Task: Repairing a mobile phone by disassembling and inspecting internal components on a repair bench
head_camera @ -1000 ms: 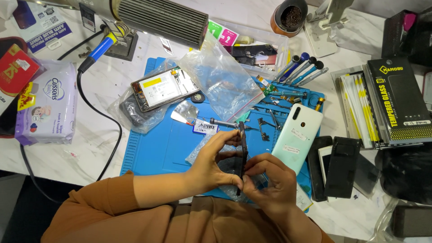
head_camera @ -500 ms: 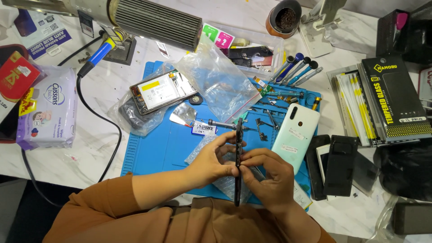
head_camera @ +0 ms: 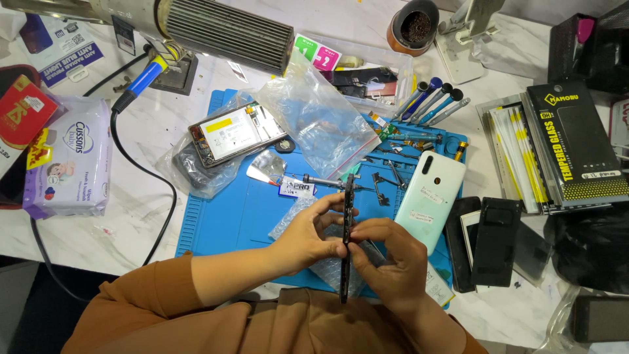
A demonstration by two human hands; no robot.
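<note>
Head view shows your left hand (head_camera: 308,237) and right hand (head_camera: 388,257) both closed on a dark phone frame (head_camera: 346,236), held edge-on above the blue mat (head_camera: 229,223). Just right lies a mint back cover (head_camera: 431,196) on the desk (head_camera: 144,137).

Bare blue mat (head_camera: 229,223) left of the left hand (head_camera: 304,239) offers open passage, as does the white tabletop (head_camera: 144,216) beyond, crossed only by a black cable (head_camera: 167,190). Right side blocked: pale green phone back (head_camera: 430,196) just beside the right hand (head_camera: 386,262), then black cases (head_camera: 495,239). Far side obstructed by tweezers (head_camera: 393,174), clear bag (head_camera: 321,121) and an opened phone (head_camera: 236,134).
</note>
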